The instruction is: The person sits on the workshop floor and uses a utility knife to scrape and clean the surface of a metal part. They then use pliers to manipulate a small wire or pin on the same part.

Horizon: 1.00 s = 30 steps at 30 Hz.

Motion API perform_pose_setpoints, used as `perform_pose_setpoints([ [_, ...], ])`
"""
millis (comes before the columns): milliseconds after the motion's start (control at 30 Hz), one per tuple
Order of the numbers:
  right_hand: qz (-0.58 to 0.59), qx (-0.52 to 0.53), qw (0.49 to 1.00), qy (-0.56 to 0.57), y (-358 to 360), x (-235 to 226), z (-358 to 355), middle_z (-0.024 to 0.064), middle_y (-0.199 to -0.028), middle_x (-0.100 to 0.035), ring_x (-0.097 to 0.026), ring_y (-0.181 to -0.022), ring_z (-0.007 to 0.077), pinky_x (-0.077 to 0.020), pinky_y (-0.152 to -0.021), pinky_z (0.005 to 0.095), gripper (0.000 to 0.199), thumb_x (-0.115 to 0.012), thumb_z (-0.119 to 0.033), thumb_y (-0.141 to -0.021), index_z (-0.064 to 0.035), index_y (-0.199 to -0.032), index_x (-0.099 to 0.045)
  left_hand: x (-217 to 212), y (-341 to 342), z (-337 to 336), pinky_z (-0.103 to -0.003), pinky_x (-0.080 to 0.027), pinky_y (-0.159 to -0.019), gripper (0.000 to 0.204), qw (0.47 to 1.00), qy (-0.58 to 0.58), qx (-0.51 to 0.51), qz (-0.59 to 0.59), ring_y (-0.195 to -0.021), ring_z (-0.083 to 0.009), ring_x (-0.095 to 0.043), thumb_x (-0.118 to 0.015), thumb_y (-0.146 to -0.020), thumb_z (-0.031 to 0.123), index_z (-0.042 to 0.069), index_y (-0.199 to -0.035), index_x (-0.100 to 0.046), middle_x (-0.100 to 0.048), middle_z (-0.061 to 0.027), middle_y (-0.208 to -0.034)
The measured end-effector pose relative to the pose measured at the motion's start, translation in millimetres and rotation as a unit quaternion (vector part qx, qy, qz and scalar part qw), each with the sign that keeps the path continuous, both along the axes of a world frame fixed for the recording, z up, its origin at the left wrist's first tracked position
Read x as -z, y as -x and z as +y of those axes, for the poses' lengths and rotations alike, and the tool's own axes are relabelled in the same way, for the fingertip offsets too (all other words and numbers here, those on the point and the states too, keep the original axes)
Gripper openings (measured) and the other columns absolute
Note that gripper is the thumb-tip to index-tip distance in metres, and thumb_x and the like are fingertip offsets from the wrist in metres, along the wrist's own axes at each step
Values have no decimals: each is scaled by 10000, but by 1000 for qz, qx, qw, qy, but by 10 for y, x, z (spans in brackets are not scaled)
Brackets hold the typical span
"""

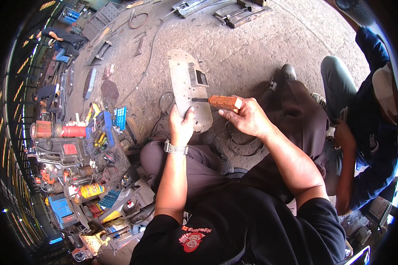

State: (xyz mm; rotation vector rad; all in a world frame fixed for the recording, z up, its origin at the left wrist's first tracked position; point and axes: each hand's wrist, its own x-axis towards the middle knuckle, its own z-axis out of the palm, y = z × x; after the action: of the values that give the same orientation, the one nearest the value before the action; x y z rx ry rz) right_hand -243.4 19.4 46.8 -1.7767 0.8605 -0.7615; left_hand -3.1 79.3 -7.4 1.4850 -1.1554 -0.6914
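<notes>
Now the left hand [181, 126] grips the grey welding mask [189, 90]; the right hand [247, 117] clasps an orange-handled screwdriver [221, 102] against it.

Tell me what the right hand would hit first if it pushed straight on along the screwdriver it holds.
The right hand points its orange-handled screwdriver leftward; the tip already seems to meet the grey welding mask held by the left hand, so the mask comes first.

Bright even daylight, sharp centre, fisheye-bent edges, dark rim.
</notes>
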Motion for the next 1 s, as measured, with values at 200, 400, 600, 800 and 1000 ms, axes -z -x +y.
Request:
perform_pose_setpoints([
  [200, 25, 3, 1000, -5, 0, -36, 5, 170, -841, -713, -704, -704, 309, -557, -710, 381, 337, -719, -207, -931, -183, -1267, -705, 99, -46, -21, -324, -528, -705, 218, 999, -6, -14, -46, -771, -143, -632, -654, -946, 25, -45, -1150, -620, -706, -103, -936],
  [400, -1, 23, 1000, 10, 13, 137, -3, 151, -753, -692, -673, -626, 248, -544, -678, 368, 340, -730, -225, -930, -178, -1265, -705, 175, -66, -52, -311, -533, -726, 214, 999, -28, -34, 13, -811, -135, -653, -640, -951, 9, -39, -1159, -628, -717, -94, -960],
  [600, -15, 49, 998, -23, 10, 219, -13, 126, -739, -692, -678, -661, 183, -539, -682, 355, 325, -721, -240, -944, -137, -1252, -705, 183, -200, -23, -277, -533, -768, 242, 983, 5, -80, 163, -863, -114, -653, -609, -949, -49, -28, -1189, -636, -709, -66, -1051],
  [800, 114, 104, 975, -160, -298, 785, 55, 225, -954, -733, -714, -972, 383, -539, -842, 459, 374, -703, -346, -941, -50, -1170, -695, -60, -167, 34, -302, -562, -827, 269, 955, -13, -64, 289, -926, -151, -685, -582, -966, -50, -31, -1231, -624, -713, -95, -1105],
  [1000, -21, 184, 910, -370, -618, 1510, 92, 46, -981, -697, -597, -784, 184, -486, -681, 365, 378, -637, -349, -1015, -2, -1163, -668, -72, 23, -82, -316, -574, -824, 258, 950, -14, -17, 311, -936, -161, -692, -583, -979, -31, -44, -1235, -619, -713, -106, -1122],
])
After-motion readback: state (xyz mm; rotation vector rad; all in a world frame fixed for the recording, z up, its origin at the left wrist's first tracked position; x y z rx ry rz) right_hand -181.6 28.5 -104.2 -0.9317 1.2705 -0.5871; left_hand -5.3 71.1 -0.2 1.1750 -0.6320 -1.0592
